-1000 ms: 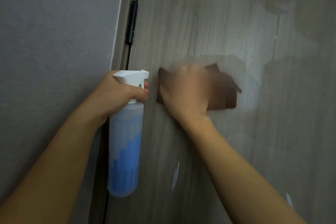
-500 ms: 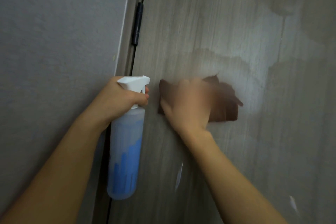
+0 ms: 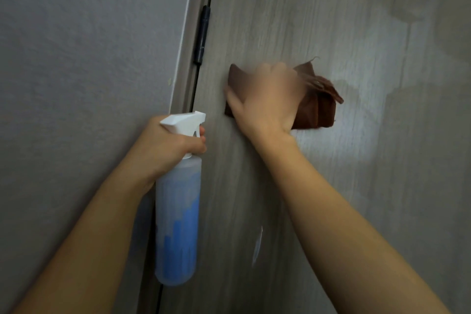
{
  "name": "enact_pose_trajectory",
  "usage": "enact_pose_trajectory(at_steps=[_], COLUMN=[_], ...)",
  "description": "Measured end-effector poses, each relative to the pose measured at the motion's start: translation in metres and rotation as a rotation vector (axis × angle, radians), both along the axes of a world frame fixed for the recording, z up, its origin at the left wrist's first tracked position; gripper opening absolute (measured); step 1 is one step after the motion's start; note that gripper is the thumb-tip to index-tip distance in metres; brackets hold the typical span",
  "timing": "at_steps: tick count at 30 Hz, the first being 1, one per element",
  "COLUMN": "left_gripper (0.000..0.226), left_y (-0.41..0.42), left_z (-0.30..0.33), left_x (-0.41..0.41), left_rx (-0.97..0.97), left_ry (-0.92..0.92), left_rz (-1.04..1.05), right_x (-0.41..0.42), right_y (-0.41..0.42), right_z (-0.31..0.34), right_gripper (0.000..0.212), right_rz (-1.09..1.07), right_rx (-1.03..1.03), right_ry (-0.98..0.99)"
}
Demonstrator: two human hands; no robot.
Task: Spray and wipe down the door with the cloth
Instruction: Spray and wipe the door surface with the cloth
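since my right grip [image 3: 267,102] is pressing the cloth [image 3: 319,109] on the door [image 3: 280,7] near the hinge [image 3: 202,33] (too blurry to tell if fingers curl), the damp-looking patch [image 3: 362,135] lies to its right. my left grip [image 3: 168,145] is wrapped round the upright spray bottle [image 3: 178,216].

Grey wall [image 3: 76,84] across the whole left half, finely textured, matt, dimly lit, somewhat darker toward the bottom. Small pale speck [image 3: 169,81] on it, just beside the frame. Grey-brown frame [image 3: 187,46] slanting from top centre down toward bottom left, with a thin pale strip along its wall-side edge. Dark hinge [image 3: 202,35] at the frame's right side, high up, narrow, nearly upright, with a rounded cap at its top end. Black gap [image 3: 194,94] just right of the frame, running down from the hinge, hidden in the middle stretch, seen again as a thin dark line near the bottom edge
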State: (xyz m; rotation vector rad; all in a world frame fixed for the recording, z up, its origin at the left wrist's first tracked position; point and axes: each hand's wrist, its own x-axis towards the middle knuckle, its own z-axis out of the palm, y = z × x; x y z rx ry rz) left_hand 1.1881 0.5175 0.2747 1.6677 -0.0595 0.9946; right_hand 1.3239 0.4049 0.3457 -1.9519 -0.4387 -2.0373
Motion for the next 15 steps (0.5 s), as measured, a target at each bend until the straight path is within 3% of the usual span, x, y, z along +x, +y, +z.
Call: enact_pose_trajectory(at_steps=[9,15], left_gripper=[0.026,0.032], left_y=[-0.001,-0.004], left_z=[0.002,-0.006], left_x=[-0.009,-0.017], left_rx=[-0.029,-0.057], left_ry=[-0.003,0.003], left_rz=[0.006,-0.017], right_x=[0.005,0.001], right_y=[-0.003,0.015], right_z=[-0.090,-0.042], right_gripper=[0.052,0.054], right_rz=[0.077,0.062], right_rx=[-0.111,-0.097], right_ry=[-0.027,-0.077])
